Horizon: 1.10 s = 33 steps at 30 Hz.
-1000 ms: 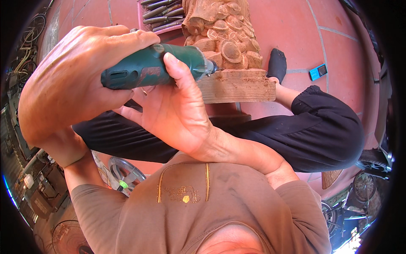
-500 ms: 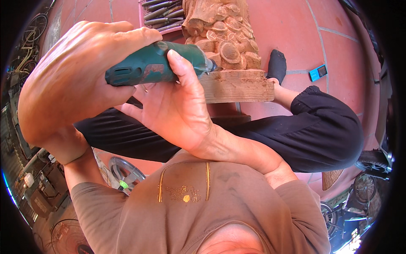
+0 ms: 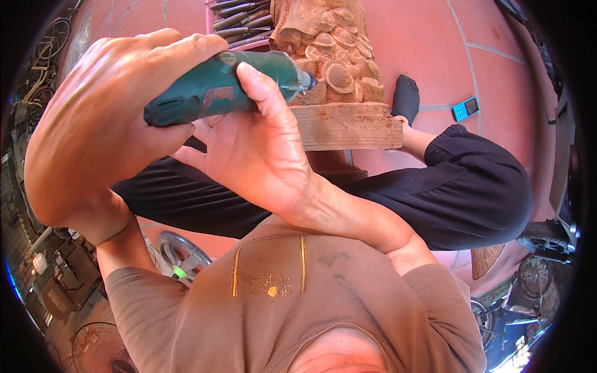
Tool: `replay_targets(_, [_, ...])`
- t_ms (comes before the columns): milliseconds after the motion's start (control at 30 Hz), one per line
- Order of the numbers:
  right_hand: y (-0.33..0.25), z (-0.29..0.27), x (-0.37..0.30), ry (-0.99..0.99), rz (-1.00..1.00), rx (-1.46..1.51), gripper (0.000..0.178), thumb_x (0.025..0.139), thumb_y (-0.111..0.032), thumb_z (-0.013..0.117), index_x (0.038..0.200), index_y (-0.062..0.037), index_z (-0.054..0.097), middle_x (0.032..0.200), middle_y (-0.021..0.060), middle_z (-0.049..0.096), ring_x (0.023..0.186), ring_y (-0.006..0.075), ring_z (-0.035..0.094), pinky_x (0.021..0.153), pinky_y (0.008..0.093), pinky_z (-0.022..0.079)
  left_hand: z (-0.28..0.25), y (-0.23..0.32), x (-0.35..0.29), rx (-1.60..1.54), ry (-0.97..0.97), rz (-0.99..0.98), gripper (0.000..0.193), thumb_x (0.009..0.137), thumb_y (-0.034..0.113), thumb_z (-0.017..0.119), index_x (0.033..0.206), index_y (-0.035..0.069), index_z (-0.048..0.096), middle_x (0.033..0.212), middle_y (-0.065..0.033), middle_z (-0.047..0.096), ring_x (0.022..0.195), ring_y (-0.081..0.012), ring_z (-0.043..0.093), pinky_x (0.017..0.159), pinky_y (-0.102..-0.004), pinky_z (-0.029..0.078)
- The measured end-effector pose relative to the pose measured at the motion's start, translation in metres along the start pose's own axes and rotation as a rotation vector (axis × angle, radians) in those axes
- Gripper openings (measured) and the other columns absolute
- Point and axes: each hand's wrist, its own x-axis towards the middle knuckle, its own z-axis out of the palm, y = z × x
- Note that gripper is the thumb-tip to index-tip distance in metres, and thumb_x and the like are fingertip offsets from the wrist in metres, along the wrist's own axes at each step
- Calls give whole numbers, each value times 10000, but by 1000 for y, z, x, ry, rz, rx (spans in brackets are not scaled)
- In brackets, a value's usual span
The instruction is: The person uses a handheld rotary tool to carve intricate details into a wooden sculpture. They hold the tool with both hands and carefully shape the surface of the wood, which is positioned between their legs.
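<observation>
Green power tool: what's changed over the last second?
Green power tool shifted away from the person and slightly left; its tip now sits farther from the wooden base. Left hand and right hand still hold it; nothing let go. Carving and blue phone stayed put.

Between the 2 hands, the rotary tool points right toward the wood carving: left hand around its rear, right hand on the body side. The carving's plinth is at its near end. Carving tools lie in a tray left of the carving; rightward come a foot, then a mobile phone on the floor. A fan is behind, left.
</observation>
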Motion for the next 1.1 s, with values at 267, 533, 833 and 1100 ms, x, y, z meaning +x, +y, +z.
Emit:
replay_targets(267, [3, 0, -5, 20, 6, -7, 352, 942, -402, 720, 1231, -253, 585, 1264, -53, 621, 1301, 150, 506, 1104, 466, 353, -2, 3, 2, -93, -75, -26, 659, 648, 114, 713, 1291, 16, 609, 1065, -182, 665, 971, -401, 639, 829, -447, 515])
replay_targets(533, [-1, -10, -5, 52, -39, -13, 343, 943, -409, 724, 1226, -277, 582, 1272, -62, 620, 1308, 146, 505, 1115, 491, 345, 14, -16, 11, -184, -41, 88, 721, 578, 105, 745, 1284, 32, 614, 1005, -175, 671, 908, -408, 650, 795, -446, 526])
replay_targets(833, [-1, -11, 0, 43, -15, -8, 324, 943, -392, 726, 1214, -279, 588, 1265, -68, 619, 1297, 143, 509, 1113, 493, 350, 13, -13, 7, -214, -60, 35, 719, 586, 90, 743, 1291, 26, 611, 1015, -178, 672, 934, -411, 647, 810, -445, 527])
replay_targets(1100, [-1, -8, 3, 43, -3, -39, 309, 929, -369, 743, 1181, -254, 605, 1228, -63, 619, 1243, 137, 525, 1044, 456, 401, 8, -6, -4, -121, -3, -48, 698, 625, 67, 735, 1310, 28, 604, 1042, -177, 670, 932, -401, 647, 816, -430, 530])
